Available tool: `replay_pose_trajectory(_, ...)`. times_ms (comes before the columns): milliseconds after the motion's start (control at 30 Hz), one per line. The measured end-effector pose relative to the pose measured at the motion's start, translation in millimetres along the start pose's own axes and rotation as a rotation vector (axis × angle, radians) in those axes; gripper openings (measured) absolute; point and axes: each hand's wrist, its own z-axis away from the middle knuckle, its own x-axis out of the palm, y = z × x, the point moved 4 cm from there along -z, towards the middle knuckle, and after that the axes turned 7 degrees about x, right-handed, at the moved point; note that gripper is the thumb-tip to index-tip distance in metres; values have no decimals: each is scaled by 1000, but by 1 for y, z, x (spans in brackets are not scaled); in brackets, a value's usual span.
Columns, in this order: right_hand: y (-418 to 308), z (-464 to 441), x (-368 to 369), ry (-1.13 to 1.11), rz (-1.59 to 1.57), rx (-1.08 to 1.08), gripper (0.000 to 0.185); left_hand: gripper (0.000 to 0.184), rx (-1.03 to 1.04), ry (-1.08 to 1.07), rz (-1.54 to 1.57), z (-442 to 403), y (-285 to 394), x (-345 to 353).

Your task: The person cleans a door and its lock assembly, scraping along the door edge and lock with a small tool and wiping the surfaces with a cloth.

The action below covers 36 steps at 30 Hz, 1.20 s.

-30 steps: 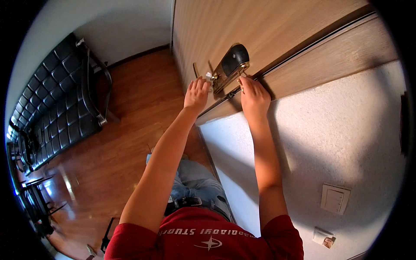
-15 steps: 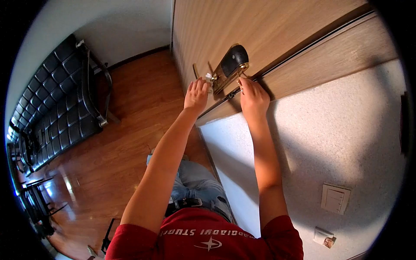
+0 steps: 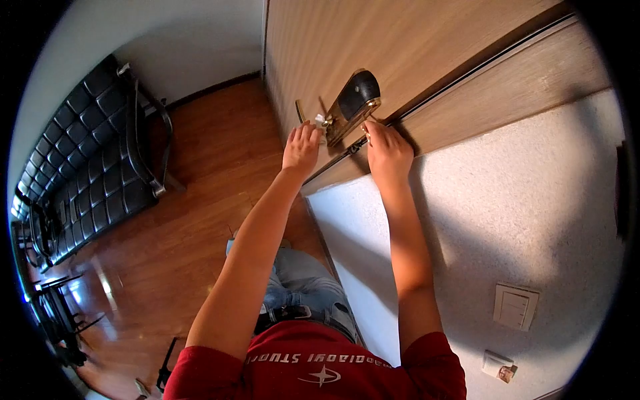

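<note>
A door lock with a brass-coloured plate and a black cover [image 3: 360, 91] sits on the light wooden door [image 3: 407, 47]. My right hand [image 3: 389, 152] is beside the lock's near end, its thumb and fingers pinched on a small brass-coloured piece too small to name. Close to the lock's other end, by a small pale, shiny part [image 3: 325, 121], my left hand [image 3: 302, 148] has its fingers curled. What those fingers hold, if anything, is hidden from above.
A black tufted sofa [image 3: 87, 163] stands on the wooden floor at left. The white wall [image 3: 480, 200] beside the door frame carries a switch panel [image 3: 515, 307] and a small card with a picture [image 3: 499, 367]. A dark gap runs along the door's edge.
The lock's black-covered end has shifted very slightly left and down in view. My right hand has moved slightly left with it; my left hand stays almost in place.
</note>
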Motion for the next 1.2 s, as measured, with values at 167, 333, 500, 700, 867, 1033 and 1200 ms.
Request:
replay_pose_trajectory(167, 0, -2, 0, 18, -17, 3, 19, 25, -9, -5, 19, 1, -1, 0)
replay_pose_trajectory(333, -1, 0, 1, 5, -2, 26, 18, 25, -15, -19, -2, 1, -1, 2)
replay_pose_trajectory(500, 0, -3, 0, 45, -33, -1, 20, 24, -5, -37, -29, 1, -1, 3)
replay_pose_trajectory(700, 1, -1, 2, 44, -28, 12, 22, 23, -13, -19, -12, 1, -1, 2)
replay_pose_trajectory(867, 1, 1, 1, 34, -13, 24, 21, 23, -1, -11, 13, 0, 0, -1)
replay_pose_trajectory(1033, 1, -1, 0, -2, -5, 23, 19, 23, 0, 23, -9, 1, 0, 1)
replay_pose_trajectory(1200, 1, 1, 0, 35, 36, 5, 19, 25, 15, -45, 1, 0, -2, -1)
